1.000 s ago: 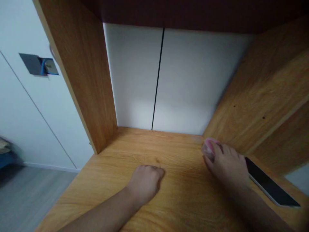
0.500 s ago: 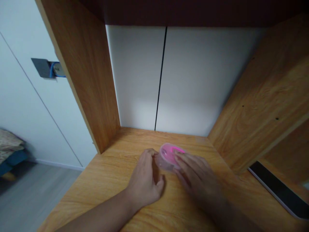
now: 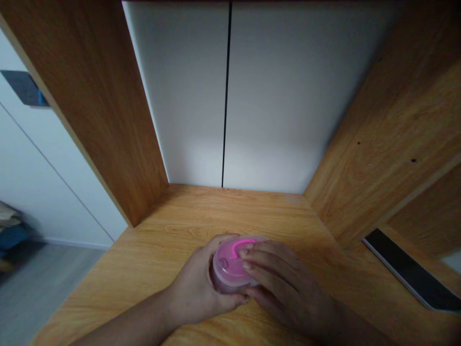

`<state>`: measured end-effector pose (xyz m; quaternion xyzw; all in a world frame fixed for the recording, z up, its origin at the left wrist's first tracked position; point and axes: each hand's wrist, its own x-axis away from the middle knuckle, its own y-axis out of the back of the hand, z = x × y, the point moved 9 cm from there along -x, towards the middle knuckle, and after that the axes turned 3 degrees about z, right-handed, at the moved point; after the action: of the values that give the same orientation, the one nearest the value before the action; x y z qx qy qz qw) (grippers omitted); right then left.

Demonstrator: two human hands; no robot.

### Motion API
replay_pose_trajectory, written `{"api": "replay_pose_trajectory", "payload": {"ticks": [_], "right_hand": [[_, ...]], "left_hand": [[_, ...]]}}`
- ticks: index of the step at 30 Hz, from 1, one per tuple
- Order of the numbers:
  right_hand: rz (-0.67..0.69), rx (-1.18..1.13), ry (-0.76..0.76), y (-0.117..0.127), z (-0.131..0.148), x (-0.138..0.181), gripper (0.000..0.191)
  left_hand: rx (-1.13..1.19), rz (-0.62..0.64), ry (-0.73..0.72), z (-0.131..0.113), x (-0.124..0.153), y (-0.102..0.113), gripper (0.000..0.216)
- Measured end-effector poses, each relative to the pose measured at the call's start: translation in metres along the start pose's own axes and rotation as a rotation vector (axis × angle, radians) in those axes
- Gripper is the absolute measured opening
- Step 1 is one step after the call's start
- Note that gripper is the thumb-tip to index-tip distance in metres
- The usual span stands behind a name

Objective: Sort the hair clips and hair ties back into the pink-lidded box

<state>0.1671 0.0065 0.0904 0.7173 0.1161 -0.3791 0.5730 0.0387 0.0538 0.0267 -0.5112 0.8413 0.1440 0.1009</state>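
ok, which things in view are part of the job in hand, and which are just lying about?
In use:
- round translucent plastic container with pink lid
- left hand, cupping its side
- right hand, resting on its lid
- wood-grain tabletop, beneath

Lying about:
- flat black slab with pale edge, right, untouched
- blue-and-beige bundle, far left, blurred

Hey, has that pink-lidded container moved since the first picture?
Yes: the pink-lidded container has moved left and nearer the camera, from beside the right wooden panel to roughly in front of the black seam.
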Motion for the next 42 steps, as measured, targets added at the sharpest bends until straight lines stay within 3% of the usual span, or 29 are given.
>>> {"api": "replay_pose_trajectory", "payload": {"ticks": [5, 10, 15, 27, 42], "right_hand": [[0.019, 0.060, 0.011, -0.002, 0.002, 0.000, 0.042], [0.091, 0.120, -0.071, -0.014, -0.006, 0.005, 0.060], [0.188, 0.041, -0.065, -0.027, -0.008, 0.008, 0.054], [0.194, -0.151, -0.238, -0.038, -0.013, 0.014, 0.058], [0.226, -0.139, -0.421, -0.044, -0.004, 0.016, 0.091]], "left_hand": [[-0.218, -0.035, 0.009, -0.002, 0.004, 0.004, 0.072], [-0.343, -0.090, 0.056, -0.002, 0.008, 0.009, 0.067], [-0.420, -0.091, 0.097, -0.001, 0.011, 0.007, 0.068], [-0.490, -0.123, 0.104, -0.002, 0.009, 0.010, 0.063], [-0.607, -0.051, 0.109, -0.008, 0.015, -0.009, 0.060]]}}
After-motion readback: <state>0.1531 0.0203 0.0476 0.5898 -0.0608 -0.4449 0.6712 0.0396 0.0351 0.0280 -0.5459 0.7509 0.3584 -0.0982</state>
